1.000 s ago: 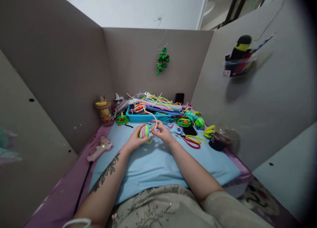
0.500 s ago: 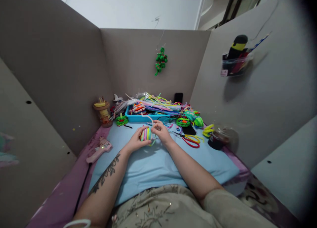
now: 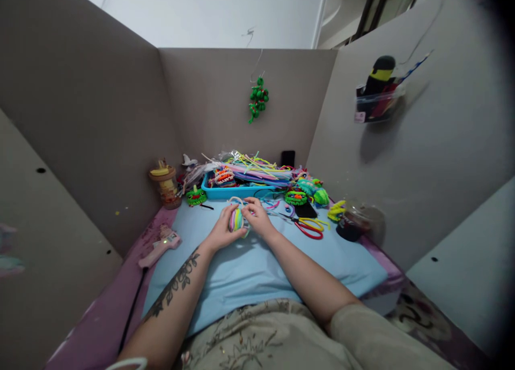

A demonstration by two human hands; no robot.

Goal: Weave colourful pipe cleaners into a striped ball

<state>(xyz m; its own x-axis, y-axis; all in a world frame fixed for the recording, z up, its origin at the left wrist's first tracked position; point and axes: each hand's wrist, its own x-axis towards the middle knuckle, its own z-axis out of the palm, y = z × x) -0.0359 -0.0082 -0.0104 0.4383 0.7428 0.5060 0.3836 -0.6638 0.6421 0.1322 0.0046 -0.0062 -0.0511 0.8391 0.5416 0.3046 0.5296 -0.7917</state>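
My left hand [image 3: 220, 231] is closed around a small ball of striped pipe cleaners [image 3: 236, 219] in pink, yellow and green, held just above the light blue mat [image 3: 257, 263]. My right hand [image 3: 257, 217] pinches a pale pipe cleaner strand [image 3: 235, 200] that loops over the top of the ball. Both hands meet near the far middle of the mat, just in front of the blue tray [image 3: 237, 190].
The blue tray holds several loose pipe cleaners [image 3: 257, 169]. Finished green pieces [image 3: 298, 197], red and yellow scissors [image 3: 310, 228], a dark cup [image 3: 351, 228], a jar [image 3: 166, 185] and a pink glue gun [image 3: 159, 245] lie around. Grey panels wall in three sides; a green ornament [image 3: 256, 98] hangs at the back.
The pale strand stood up in an arc above the ball; now it is drawn down and looped close over it. Both hands shifted slightly left with the ball.
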